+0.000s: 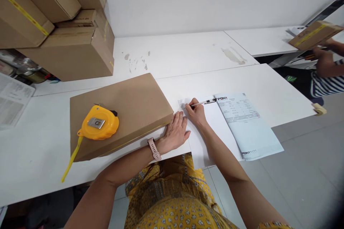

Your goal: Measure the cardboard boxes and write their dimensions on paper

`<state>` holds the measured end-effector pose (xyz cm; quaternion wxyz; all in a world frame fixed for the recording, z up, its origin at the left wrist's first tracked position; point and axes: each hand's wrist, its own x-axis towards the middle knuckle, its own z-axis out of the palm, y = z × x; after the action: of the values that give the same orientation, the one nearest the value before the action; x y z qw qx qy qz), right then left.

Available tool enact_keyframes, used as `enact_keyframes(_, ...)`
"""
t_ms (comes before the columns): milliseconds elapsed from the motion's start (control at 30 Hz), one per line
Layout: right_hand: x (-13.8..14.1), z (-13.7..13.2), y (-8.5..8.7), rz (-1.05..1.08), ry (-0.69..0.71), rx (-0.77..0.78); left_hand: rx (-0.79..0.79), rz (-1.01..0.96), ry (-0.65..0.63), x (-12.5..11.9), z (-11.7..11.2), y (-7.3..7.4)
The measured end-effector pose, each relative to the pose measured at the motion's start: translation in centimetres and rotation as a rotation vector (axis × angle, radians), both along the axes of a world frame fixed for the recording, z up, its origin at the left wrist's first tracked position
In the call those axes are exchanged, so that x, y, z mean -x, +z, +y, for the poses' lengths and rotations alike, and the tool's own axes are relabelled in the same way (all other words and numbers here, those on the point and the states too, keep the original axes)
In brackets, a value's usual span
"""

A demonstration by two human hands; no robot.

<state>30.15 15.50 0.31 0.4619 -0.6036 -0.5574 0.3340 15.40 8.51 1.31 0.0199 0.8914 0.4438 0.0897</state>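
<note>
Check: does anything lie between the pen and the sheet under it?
Nothing visible does. The right hand holds the pen, its tip on the white sheet; the left hand rests flat beside it, next to the cardboard box corner.

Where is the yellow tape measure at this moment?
In the head view, the yellow tape measure lies on the flat cardboard box on the white table, left of the person's left hand.

Open tabletop (188,53) beyond flat box (129,103)
</note>
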Motion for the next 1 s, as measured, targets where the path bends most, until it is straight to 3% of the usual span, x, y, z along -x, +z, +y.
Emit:
enact_keyframes(200, -0.1, 0.4, -0.4, 0.015, -0.068, -0.103, 0.003, -0.028, -0.002, 0.1, 0.2, 0.0)
enact_keyframes(367, -0.5, 0.6, -0.9, -0.349, -0.036, -0.231, 0.026, -0.051, 0.014, -0.3, -0.8, 0.6)
enact_keyframes(433, -0.7, 0.6, -1.0, -0.525, -0.009, -0.215, -0.019, -0.111, -0.01, 0.2, -2.1, 2.3)
enact_keyframes(500, -0.8, 0.4, -0.9, -0.67, 0.029, -0.189, -0.128, -0.235, -0.051, 1.7, -3.7, 4.9)
enact_keyframes(600, -1.1, 0.0, -0.3, -0.802, 0.096, -0.161, -0.386, -0.47, 0.03, 5.9, -5.8, 9.5)
enact_keyframes(667, -1.2, -0.3, 0.8, -0.813, 0.087, -0.16, -0.567, -0.529, 0.223, 9.5, -6.6, 11.8)
enact_keyframes(733, -1.1, -0.6, 2.5, -0.76, 0.034, -0.204, -0.636, -0.505, 0.439, 13.0, -6.7, 13.1)
enact_keyframes(867, 0.3, -1.6, 7.5, -0.519, -0.026, -0.376, -0.408, -0.469, 0.741, 17.1, -5.9, 13.6)
enact_keyframes(1000, 3.0, -3.6, 12.5, -0.25, 0.072, -0.479, -0.166, -0.657, 0.807, 17.5, -5.4, 14.3)
